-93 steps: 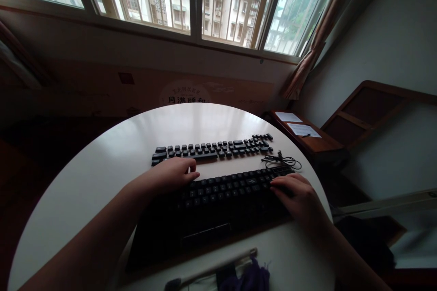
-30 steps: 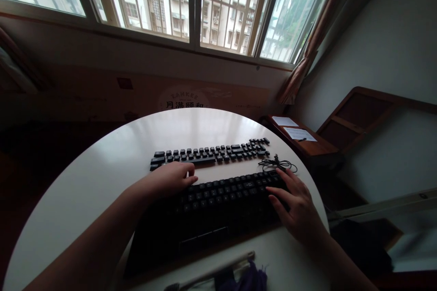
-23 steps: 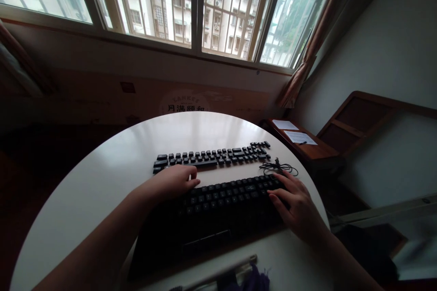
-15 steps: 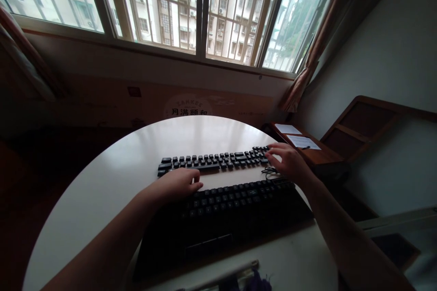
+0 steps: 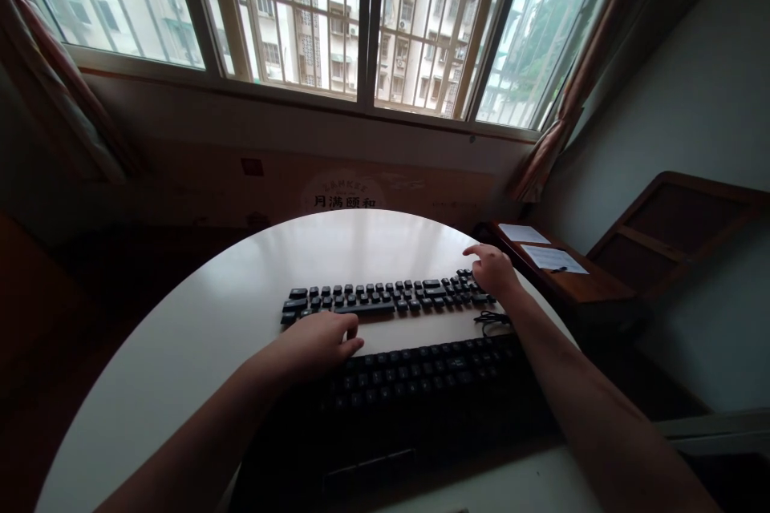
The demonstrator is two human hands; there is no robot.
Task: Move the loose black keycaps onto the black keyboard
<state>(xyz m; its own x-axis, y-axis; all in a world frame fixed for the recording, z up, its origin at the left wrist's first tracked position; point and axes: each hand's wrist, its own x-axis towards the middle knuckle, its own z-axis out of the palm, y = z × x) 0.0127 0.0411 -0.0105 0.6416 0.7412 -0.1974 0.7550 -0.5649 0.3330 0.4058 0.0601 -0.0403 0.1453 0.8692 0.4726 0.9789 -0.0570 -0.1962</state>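
white table point(image 5: 198, 337) below barred window point(image 5: 365, 32), black keyboard point(image 5: 421, 375) on near side, loose keycaps point(image 5: 364, 309) in rows beyond, left hand point(image 5: 325, 341) at keyboard's rear left, thumb and forefinger narrowly parted, right hand point(image 5: 492, 267) by right-end keycaps, grip not determinable

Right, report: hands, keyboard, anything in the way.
Left hand by keyboard, far left corner. Right hand at right end of loose keycaps, grip unclear. Keyboard on table; cable beyond it by right forearm, possible snag.
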